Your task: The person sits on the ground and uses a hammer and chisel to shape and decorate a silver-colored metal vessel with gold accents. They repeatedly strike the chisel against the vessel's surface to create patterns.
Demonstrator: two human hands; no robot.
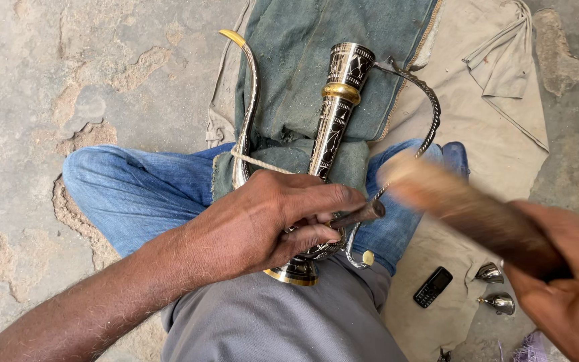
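A black and silver engraved metal ewer (338, 100) with a brass band lies across my lap on a grey-green cloth (303, 60). Its curved spout (248, 100) arcs on the left and its thin handle (429, 114) on the right. My left hand (263, 224) rests on the ewer's body and pinches a small dark metal punch (360, 214) against it. My right hand (564, 288) grips a wooden mallet (464, 208), blurred with motion, just right of the punch. A pale cord (259, 163) crosses the ewer.
I sit cross-legged in blue jeans (135, 194) on a cracked concrete floor (68, 80). A beige cloth (497, 114) spreads to the right, bearing a small black phone (433, 287) and two small shiny metal cups (494, 288).
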